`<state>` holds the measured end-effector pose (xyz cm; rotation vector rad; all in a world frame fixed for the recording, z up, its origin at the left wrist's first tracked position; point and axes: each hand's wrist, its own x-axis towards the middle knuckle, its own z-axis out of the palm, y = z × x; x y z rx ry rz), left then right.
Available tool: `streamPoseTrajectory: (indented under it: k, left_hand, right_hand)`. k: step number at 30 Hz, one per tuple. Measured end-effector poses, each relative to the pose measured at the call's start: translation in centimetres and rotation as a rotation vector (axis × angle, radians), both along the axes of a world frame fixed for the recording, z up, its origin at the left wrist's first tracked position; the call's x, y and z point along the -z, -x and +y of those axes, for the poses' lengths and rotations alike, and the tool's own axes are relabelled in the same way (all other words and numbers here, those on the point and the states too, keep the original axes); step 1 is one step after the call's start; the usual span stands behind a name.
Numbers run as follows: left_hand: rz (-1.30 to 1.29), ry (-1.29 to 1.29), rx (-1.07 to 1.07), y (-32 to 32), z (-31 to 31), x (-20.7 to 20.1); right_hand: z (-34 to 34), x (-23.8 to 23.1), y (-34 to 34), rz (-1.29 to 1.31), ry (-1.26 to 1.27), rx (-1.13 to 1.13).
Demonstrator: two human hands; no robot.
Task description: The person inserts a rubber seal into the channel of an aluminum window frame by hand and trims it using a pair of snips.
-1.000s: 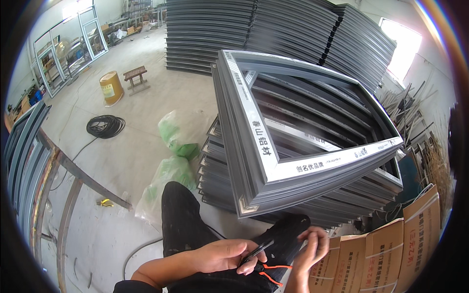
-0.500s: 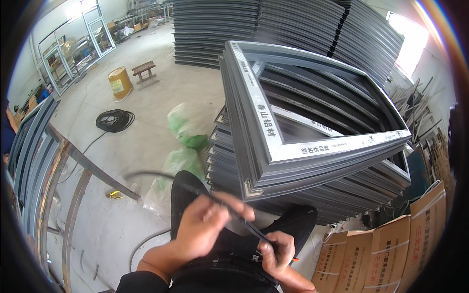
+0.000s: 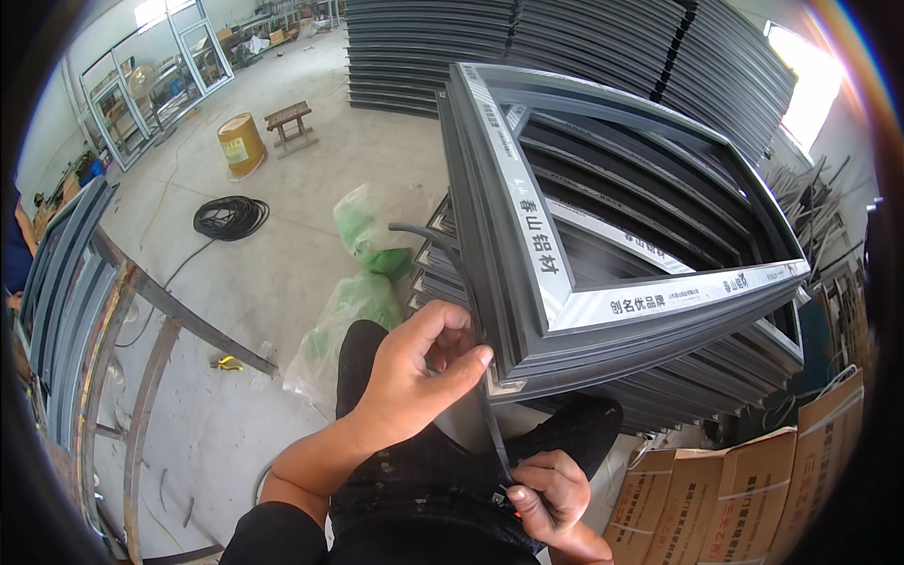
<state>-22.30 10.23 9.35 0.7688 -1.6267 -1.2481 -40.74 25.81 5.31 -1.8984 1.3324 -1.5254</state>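
Observation:
A thin black rubber strip (image 3: pixel 496 438) runs from between my hands up along the corner of a stacked window frame. My left hand (image 3: pixel 414 367) has its fingers curled and thumb bent in around the strip, close against the frame corner. Lower down, over my lap, my right hand (image 3: pixel 551 494) pinches the strip near its lower visible part. The strip's free upper end bends over to the left beside the stack. The topmost grey window frame (image 3: pixel 617 306) has white protective film on its face; more dark frames lie beneath it.
Cardboard boxes (image 3: pixel 753 485) stand at the lower right. On the left are a rusty metal rack (image 3: pixel 155 297), yellow pliers (image 3: pixel 227 363), a black cable coil (image 3: pixel 231 218), a drum (image 3: pixel 241 146), a stool (image 3: pixel 289 122) and plastic bags (image 3: pixel 358 306). Another person (image 3: pixel 21 235) shows at the left edge.
My left hand has moved up and right to the frame corner. The strip's free end has swung from the left to beside the stack. My right hand still pinches the strip.

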Motion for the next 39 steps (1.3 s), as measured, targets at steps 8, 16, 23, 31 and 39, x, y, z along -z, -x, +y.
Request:
streamPoseTrajectory:
  k: [8, 16, 23, 31, 39]
  left_hand:
    - [-0.222, 0.39, -0.21, 0.3, -0.6, -1.3]
    - [-0.164, 0.829, -0.125, -0.8, -1.3, 0.6]
    - [-0.262, 1.082, -0.173, -0.9, -1.6, 0.9]
    - [-0.245, 1.265, -0.203, -0.9, -2.5, 1.5]
    - [-0.232, 1.262, -0.143, -0.8, -3.2, 1.6]
  right_hand:
    - [0.2, 0.6, 0.1, -0.17, -0.118, -0.121]
    - [0.1, 0.5, 0.2, -0.223, -0.161, -0.281]
    - [0.1, 0.3, 0.8, -0.246, -0.187, -0.282]
    - [-0.4, 0.4, 0.7, -0.239, -0.238, -0.329]
    - [-1.4, 0.2, 0.7, -0.266, -0.252, -0.492]
